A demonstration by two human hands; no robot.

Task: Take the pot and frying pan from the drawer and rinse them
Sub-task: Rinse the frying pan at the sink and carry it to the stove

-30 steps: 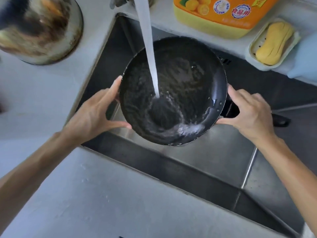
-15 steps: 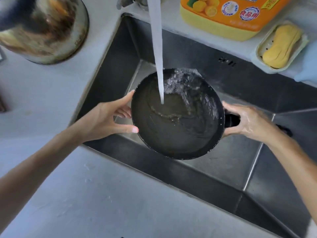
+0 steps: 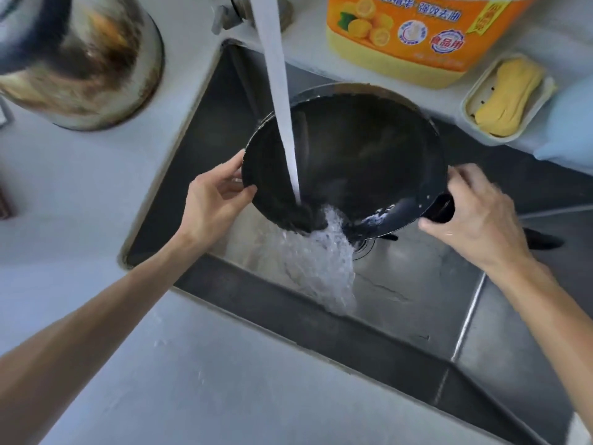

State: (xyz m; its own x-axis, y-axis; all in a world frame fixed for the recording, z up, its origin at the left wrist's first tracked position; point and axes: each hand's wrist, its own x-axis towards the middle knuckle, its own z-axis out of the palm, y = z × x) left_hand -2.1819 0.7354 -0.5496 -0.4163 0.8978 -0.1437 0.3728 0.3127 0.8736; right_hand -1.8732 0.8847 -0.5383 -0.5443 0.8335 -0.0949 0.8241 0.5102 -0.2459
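we see the frying pan [image 3: 359, 155] in the middle of the frame, held above the sink [image 3: 417, 284]. it is black inside and out, round and deep, with small pale specks along its rim. it is tipped toward the lower edge of the frame, so water pours over its near rim in a frothy white sheet down into the sink. a white stream of water [image 3: 279, 101] falls from the tap [image 3: 231, 11] at the top of the frame and strikes the pan's inner wall on its left side.

our left hand [image 3: 211, 203] pinches the pan's left rim, thumb curled over the edge and fingers behind it. our right hand [image 3: 478, 216] is curled around the black handle [image 3: 442, 208] at the pan's right side.

the steel pot [image 3: 80, 59], scorched brown, stands on the counter [image 3: 224, 380] in the upper left. in the upper right stand an orange detergent bottle [image 3: 414, 36] and a soap dish [image 3: 510, 97] with yellow soap.
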